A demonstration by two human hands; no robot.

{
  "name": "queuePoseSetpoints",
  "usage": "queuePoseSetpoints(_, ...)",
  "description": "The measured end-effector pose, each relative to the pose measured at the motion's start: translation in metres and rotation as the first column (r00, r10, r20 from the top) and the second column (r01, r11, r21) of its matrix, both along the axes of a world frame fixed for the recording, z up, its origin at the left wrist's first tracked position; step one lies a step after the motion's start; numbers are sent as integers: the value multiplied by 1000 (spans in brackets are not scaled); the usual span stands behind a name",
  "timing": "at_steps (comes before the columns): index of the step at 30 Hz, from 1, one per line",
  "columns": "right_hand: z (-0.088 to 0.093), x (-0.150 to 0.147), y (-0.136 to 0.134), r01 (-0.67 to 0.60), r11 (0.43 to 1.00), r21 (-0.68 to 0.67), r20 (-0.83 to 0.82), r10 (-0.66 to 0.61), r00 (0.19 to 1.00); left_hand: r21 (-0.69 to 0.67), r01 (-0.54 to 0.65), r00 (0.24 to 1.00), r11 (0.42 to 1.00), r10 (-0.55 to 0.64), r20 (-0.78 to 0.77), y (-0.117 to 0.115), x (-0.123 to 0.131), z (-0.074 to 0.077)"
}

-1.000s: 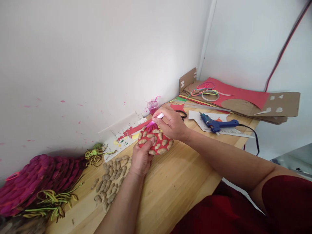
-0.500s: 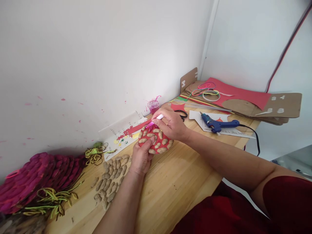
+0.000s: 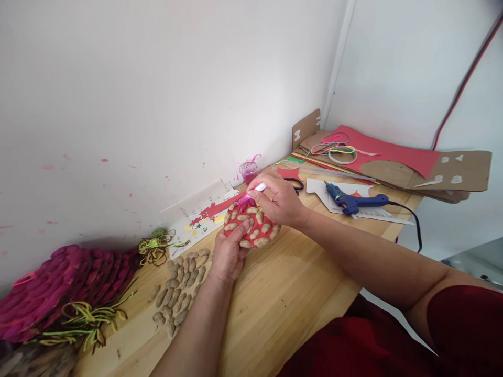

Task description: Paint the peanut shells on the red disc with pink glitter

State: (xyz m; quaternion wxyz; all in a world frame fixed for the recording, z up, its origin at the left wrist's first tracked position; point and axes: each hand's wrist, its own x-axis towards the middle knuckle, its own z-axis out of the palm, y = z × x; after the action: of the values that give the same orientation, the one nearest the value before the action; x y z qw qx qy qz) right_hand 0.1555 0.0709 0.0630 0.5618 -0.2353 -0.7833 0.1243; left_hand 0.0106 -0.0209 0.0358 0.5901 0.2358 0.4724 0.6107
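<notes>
My left hand (image 3: 232, 250) grips the near left edge of a red disc (image 3: 248, 234) covered with unshelled peanuts, thumb on top and fingers beneath. The disc is held tilted above the table. My right hand (image 3: 281, 201) is closed round the white handle of a paintbrush (image 3: 259, 187). Its pink, paint-wet end touches peanuts at the disc's far edge, where a few are coloured magenta; the others are plain tan. Behind the hands, a clear cup of pink paint (image 3: 249, 172) stands against the wall.
Loose peanuts (image 3: 183, 283) lie left of my left forearm. Magenta peanut-covered discs (image 3: 58, 288) and yellow-green yarn (image 3: 84, 322) are at far left. To the right are black-handled scissors (image 3: 296, 184), a corded blue glue gun (image 3: 356, 201), and stacked cardboard with red sheets (image 3: 393, 152).
The whole view has shifted slightly. Both hands keep their grips, and the brush stays at nearly the same spot on the disc's far edge.
</notes>
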Motion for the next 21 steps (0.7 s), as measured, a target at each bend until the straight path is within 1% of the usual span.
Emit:
queuePoseSetpoints(5,0,-1,0,-27,999,-37,14,28,1000,12,10,1000,1000,-10,-4,1,-1,-3)
queuePoseSetpoints(12,-2,0,2,19,1000,20,8,-19,1000,11,9,1000,1000,-9,-6,3,-1,-5)
queuePoseSetpoints(16,-1,2,3,54,998,-25,-9,-55,998,5,4,1000,1000,-4,-11,1,-1,-3)
queuePoseSetpoints(18,0,2,3,44,999,-32,-14,-44,999,3,4,1000,1000,-4,-9,0,-1,-2)
queuePoseSetpoints(21,0,0,0,13,1000,0,-8,-13,1000,-1,-2,1000,1000,2,4,0,0,-1)
